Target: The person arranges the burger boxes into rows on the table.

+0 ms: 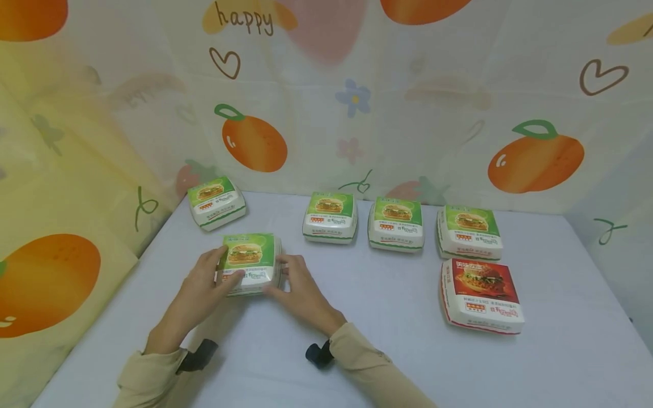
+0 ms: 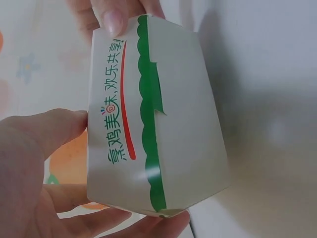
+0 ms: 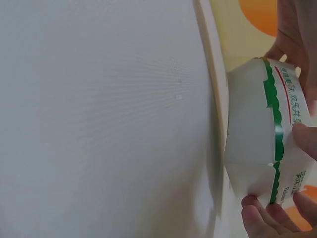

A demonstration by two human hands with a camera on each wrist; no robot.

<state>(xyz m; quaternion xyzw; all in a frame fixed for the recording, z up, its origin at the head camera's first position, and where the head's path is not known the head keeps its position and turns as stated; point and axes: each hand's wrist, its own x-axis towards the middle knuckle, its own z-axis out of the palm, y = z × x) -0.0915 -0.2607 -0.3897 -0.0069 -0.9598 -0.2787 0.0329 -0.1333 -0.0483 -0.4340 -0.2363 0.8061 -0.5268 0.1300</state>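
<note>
- Pale cloth printed with oranges and hearts (image 1: 433,62) rose behind a white table (image 1: 377,328) and ran down its left side.
- Toward the left of the table, in front of the person, was the held burger box (image 1: 250,263), upright, its green top facing up. Whether its base touched the table could not be made out.
- At its left side the left hand (image 1: 198,293) gripped it, fingers along the side and thumb on the near part.
- Opposite, the right hand (image 1: 307,294) pinched the right side, fingers along it and thumb at the near face. Gripping from both sides probably served to steady the box without crushing its light card.
- Beyond it, at the far left corner, another green box (image 1: 217,204) sat at a slant, apart from the held one.
- Along the far side, right of the hands, stood a middle box (image 1: 330,218), a second box (image 1: 395,225) and a third box (image 1: 470,232), spaced perhaps for easy grasping.
- Just nearer than the third was a red box (image 1: 482,296), its print also facing the person, likely for easy reading.
</note>
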